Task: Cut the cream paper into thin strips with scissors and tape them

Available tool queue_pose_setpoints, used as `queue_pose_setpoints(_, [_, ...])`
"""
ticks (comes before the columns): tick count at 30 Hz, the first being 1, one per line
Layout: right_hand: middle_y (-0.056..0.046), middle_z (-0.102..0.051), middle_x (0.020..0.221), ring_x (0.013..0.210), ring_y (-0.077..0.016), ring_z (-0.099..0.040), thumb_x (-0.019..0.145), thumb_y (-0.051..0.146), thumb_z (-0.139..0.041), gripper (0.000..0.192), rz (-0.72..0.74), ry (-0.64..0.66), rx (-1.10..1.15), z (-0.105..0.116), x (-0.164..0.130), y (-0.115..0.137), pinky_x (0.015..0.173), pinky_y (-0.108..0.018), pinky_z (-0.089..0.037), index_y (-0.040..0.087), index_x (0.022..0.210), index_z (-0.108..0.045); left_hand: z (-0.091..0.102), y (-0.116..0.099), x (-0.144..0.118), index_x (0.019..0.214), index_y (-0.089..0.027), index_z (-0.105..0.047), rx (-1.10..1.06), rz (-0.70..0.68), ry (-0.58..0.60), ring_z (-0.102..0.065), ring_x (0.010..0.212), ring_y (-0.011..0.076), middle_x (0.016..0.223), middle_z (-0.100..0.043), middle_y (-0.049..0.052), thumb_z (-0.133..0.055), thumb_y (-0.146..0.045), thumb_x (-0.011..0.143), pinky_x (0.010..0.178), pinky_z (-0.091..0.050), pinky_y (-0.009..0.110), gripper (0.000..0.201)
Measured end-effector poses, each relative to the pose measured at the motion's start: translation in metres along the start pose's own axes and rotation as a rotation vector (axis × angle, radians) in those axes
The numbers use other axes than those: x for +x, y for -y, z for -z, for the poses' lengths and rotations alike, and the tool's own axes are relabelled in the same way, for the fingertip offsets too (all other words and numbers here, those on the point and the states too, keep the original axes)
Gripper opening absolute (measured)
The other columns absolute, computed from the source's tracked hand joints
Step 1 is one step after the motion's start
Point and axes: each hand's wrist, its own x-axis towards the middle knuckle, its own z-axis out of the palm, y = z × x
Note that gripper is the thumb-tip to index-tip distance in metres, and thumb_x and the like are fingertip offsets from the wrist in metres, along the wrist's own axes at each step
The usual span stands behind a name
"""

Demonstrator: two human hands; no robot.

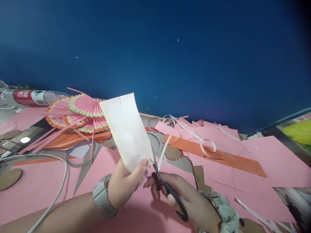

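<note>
My left hand (132,181) pinches the lower end of a white paper sheet (128,129), which is held up and tilted, with a pale yellow edge along its left side. My right hand (179,191) has its fingers in the black handles of a pair of scissors (178,202). Their blades point upward at the lower right edge of the sheet. Beside the blades a narrow white paper strip (164,152) slants down. Pink paper (136,213) lies beneath both hands.
Folded pink paper fans (85,108) and a plastic bottle (31,97) lie at the left, near a white cable (62,181). Pink sheets, an orange strip (218,155) and curled white offcuts (207,148) cover the right. A blue wall (155,58) rises behind.
</note>
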Motion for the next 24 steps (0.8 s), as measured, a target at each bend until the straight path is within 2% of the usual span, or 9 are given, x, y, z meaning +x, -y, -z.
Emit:
queue_pose_setpoints(8, [-0.001, -0.049, 0.073, 0.060, -0.0130, -0.041, 0.083, 0.065, -0.040, 0.057, 0.045, 0.006, 0.060, 0.0013, -0.0001, -0.0025, 0.058, -0.025, -0.035, 0.014, 0.102, -0.055, -0.0002, 0.0032, -0.0004, 0.059, -0.018, -0.044, -0.013, 0.016, 0.003, -0.040, 0.038, 0.0076, 0.041, -0.039, -0.006, -0.045, -0.038, 0.087, 0.039, -0.035, 0.019, 0.034])
queue_pose_setpoints(14, [-0.002, -0.050, 0.073, 0.060, -0.0131, -0.040, 0.081, 0.068, -0.039, 0.061, 0.032, 0.001, 0.048, -0.0005, 0.0006, -0.0018, 0.058, -0.026, -0.036, 0.013, 0.102, -0.056, 0.0001, 0.0024, -0.0010, 0.060, -0.018, -0.044, -0.015, 0.001, 0.011, -0.040, 0.038, 0.0073, 0.042, -0.039, -0.007, -0.045, -0.039, 0.087, 0.039, -0.035, 0.019, 0.034])
queue_pose_setpoints(20, [-0.004, -0.052, 0.077, 0.069, -0.0176, -0.048, 0.078, 0.071, -0.039, 0.063, 0.008, -0.023, 0.024, -0.0011, 0.0001, -0.0034, 0.069, -0.031, -0.042, 0.014, 0.098, -0.056, 0.0007, 0.0032, -0.0007, 0.063, -0.018, -0.045, -0.002, 0.012, 0.003, -0.040, 0.038, 0.0082, 0.042, -0.040, -0.006, -0.046, -0.041, 0.086, 0.039, -0.035, 0.020, 0.033])
queue_pose_setpoints(24, [-0.004, -0.053, 0.077, 0.070, -0.0177, -0.049, 0.078, 0.070, -0.041, 0.061, 0.007, -0.047, 0.048, -0.0020, 0.0008, -0.0059, 0.069, -0.031, -0.043, 0.014, 0.095, -0.056, 0.0004, 0.0047, 0.0001, 0.060, -0.018, -0.043, -0.028, 0.025, 0.001, -0.039, 0.038, 0.0084, 0.041, -0.038, -0.007, -0.046, -0.043, 0.086, 0.039, -0.034, 0.021, 0.036])
